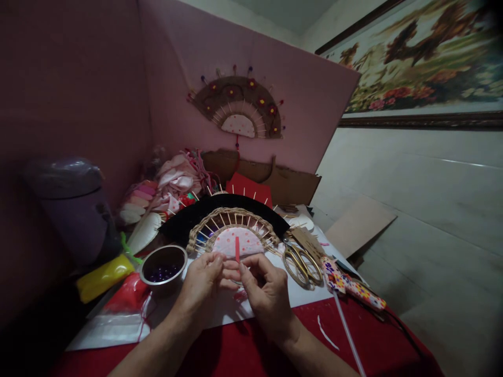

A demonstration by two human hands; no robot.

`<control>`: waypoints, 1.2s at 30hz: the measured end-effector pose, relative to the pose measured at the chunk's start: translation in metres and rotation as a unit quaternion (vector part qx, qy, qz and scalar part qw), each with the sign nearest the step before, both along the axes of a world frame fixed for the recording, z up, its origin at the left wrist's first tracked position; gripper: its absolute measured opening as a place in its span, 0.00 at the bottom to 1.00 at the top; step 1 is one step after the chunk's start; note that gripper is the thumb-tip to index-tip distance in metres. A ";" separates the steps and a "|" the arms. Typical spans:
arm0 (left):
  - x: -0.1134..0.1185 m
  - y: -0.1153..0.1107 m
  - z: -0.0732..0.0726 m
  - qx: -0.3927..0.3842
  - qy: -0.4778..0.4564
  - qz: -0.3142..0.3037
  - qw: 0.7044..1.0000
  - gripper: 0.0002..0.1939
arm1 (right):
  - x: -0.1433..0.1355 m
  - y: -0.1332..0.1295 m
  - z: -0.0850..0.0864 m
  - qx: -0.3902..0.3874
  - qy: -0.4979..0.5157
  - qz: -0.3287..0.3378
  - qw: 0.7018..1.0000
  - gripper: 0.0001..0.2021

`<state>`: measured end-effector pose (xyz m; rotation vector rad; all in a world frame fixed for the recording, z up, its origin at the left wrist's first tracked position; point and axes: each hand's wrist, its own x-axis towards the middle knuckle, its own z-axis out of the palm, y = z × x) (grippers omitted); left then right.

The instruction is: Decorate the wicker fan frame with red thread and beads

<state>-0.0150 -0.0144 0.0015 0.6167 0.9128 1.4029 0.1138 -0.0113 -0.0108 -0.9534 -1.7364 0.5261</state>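
A narrow red strip point(237, 247) stands upright between my hands, its lower end pinched by the thumb and fingers of my right hand point(267, 296). My left hand point(204, 280) is beside it, with thumb and index finger close together and the other fingers extended toward the right hand; whether it grips anything is too small to tell. Just behind the strip lies a woven fan with thin sticks, a pink dotted half-round base point(223, 242) and a black outer band point(181, 222).
A metal bowl of dark beads point(164, 265) and yellow packet point(105, 277) lie left. Gold-handled scissors point(302, 264) and a flower-patterned glue gun point(353, 288) lie right. A finished fan point(239, 104) hangs on the pink board point(310, 99).
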 end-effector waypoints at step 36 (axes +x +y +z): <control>-0.006 0.000 -0.006 0.029 -0.070 -0.168 0.983 0.10 | 0.000 -0.003 0.001 0.014 0.005 0.037 0.999 0.07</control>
